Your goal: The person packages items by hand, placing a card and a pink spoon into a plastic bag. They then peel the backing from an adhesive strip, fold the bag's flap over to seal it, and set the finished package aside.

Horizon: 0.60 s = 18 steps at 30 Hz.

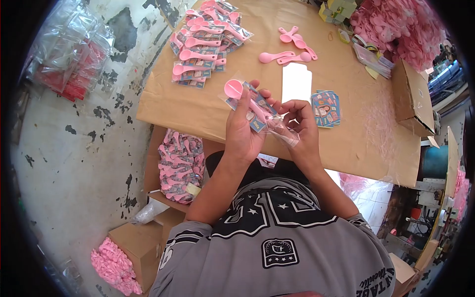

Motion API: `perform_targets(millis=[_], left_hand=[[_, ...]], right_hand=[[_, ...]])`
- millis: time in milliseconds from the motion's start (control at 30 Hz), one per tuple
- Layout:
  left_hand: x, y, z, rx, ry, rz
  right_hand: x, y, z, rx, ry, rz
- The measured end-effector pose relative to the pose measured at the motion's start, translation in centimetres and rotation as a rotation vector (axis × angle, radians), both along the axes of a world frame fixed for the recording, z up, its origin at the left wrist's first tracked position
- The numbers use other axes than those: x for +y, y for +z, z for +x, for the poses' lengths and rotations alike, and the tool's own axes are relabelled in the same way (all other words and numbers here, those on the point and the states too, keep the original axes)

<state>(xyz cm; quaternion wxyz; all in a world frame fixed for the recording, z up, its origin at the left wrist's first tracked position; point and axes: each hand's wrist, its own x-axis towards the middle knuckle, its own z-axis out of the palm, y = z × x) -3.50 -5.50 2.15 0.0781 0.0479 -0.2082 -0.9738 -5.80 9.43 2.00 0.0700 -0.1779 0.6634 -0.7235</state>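
Note:
My left hand (pixel 243 129) is closed round a clear plastic packet that holds a pink spoon (pixel 233 89) and a blue printed card (pixel 257 123). My right hand (pixel 303 129) pinches the loose, clear end of the same packet (pixel 289 136). Beyond my hands lie a stack of white cards (pixel 296 84) and, to its right, a stack of blue printed cards (pixel 325 109). Several loose pink spoons (pixel 271 57) rest farther back on the brown-covered table (pixel 198 109).
Packed spoons (pixel 198 54) are piled at the table's back left. A heap of pink spoons (pixel 396 29) and a cardboard box (pixel 413 99) stand at the right. Below the table's left side, a box holds more packets (pixel 180 166). Plastic bags (pixel 74 54) lie far left.

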Motion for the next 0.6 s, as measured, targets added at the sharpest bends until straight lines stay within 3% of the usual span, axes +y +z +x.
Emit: perform_targets(millis=[100,200,333,467,567,600], left_hand=[[1.2,0.2,-0.1,-0.049,0.016,-0.046],[2.1,0.8,-0.4,-0.025,-0.006,-0.030],[2.5,1.0,-0.6,-0.020,-0.084,-0.038],[3.2,0.7,-0.8,-0.037,-0.164,-0.039],[3.8,0.6,-0.8,-0.073,-0.231,-0.022],[3.9,0.7,-0.9,-0.086,-0.255,-0.020]], right_hand=[[1.9,0.3,0.4,0.167,-0.041,0.089],[4.2,1.1,0.1,0.702,-0.086,0.300],[7.6,1.2,-0.1,0.919,-0.047,0.419],[10.6,1.5,-0.3,0.757,0.093,0.247],[12.0,0.8,-0.9,0.534,0.023,0.148],[11.9,0.7,-1.3,0.612,-0.020,0.266]])
